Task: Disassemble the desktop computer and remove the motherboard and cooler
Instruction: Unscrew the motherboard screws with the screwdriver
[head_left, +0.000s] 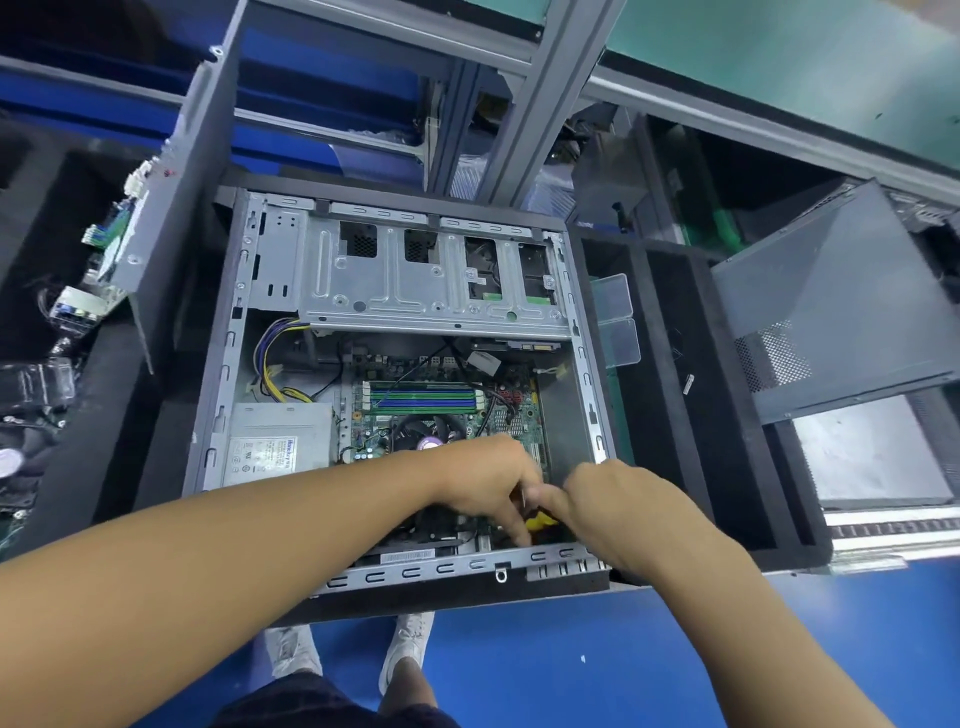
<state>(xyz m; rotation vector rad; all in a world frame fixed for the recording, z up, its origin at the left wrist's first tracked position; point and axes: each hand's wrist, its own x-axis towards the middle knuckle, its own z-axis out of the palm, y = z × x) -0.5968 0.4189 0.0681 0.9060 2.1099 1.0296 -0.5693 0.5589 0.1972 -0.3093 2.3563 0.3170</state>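
Case open, motherboard and cooler still seated just beyond the fingers; right hand pinches a yellow part, left hand's grip unclear.

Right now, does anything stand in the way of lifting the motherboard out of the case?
Yes. Black cables cross the motherboard by the memory slots, the drive cage seems to overhang its far edge, and the left hand and right hand lie over its near corner.

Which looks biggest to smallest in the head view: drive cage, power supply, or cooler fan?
1. drive cage
2. power supply
3. cooler fan, partly hidden by the left hand
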